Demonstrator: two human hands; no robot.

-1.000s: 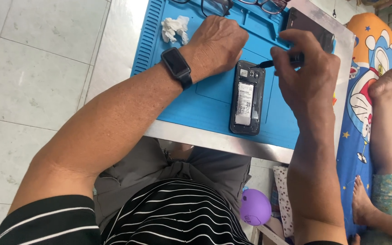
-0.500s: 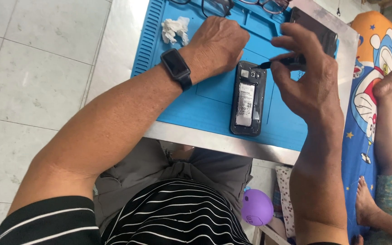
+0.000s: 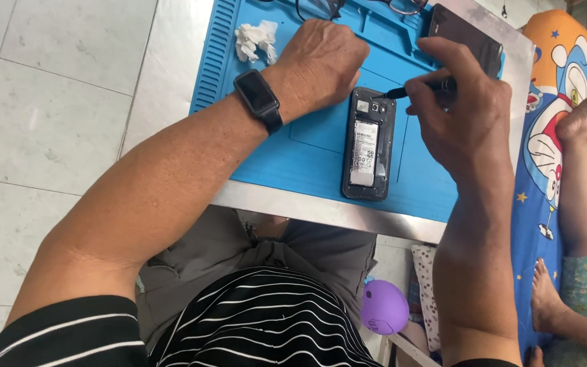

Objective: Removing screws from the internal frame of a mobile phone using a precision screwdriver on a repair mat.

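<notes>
While the right hand (image 3: 467, 115) pinches one thin black screwdriver (image 3: 421, 88) between thumb and fingers, its tip meets the top corner of one opened dark phone with its battery showing (image 3: 368, 144), long axis running away from the person on the blue work mat (image 3: 307, 146). Beside the phone's top, the left hand (image 3: 321, 64) rests knuckles-up, fingers curled under. One crumpled white tissue (image 3: 255, 38) and one separate black phone back cover (image 3: 465, 37) lie farther off
</notes>
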